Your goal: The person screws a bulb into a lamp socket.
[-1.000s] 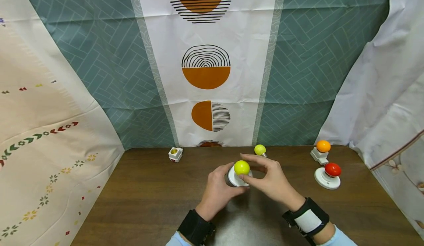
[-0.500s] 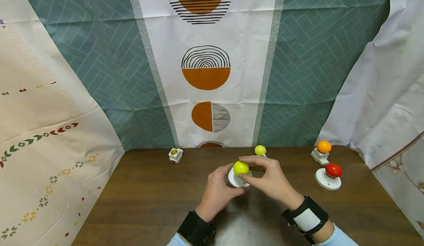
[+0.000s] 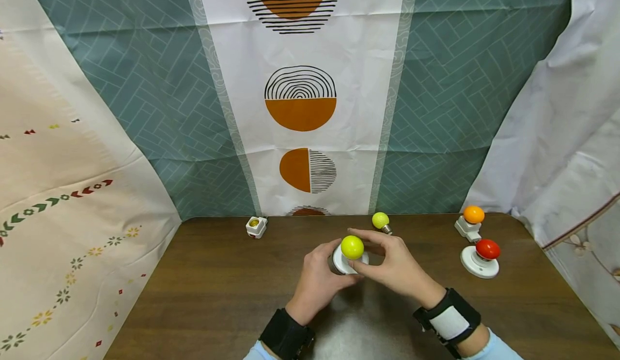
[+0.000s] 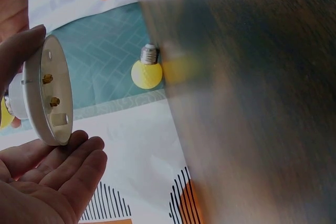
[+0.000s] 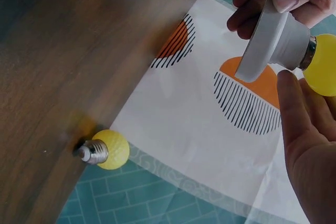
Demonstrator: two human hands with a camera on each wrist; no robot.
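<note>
As the left hand (image 3: 321, 274) grips the rim of a round white lamp holder (image 3: 341, 263) between thumb and fingers, the right hand (image 3: 396, 262) curves around the yellow-green bulb (image 3: 352, 247) standing in it; whether its fingers pinch the bulb cannot be told. Held off the wooden table (image 3: 227, 301), the holder is probably being steadied for turning, since a metal collar (image 5: 310, 52) shows at the bulb's neck. A spare bulb (image 3: 380, 220) lies on its side at the rear edge, well apart from a bulbless square socket (image 3: 256, 227), while the red bulb (image 3: 487, 249) and orange bulb (image 3: 473, 214) sit mounted at right, likely leaving working room.
</note>
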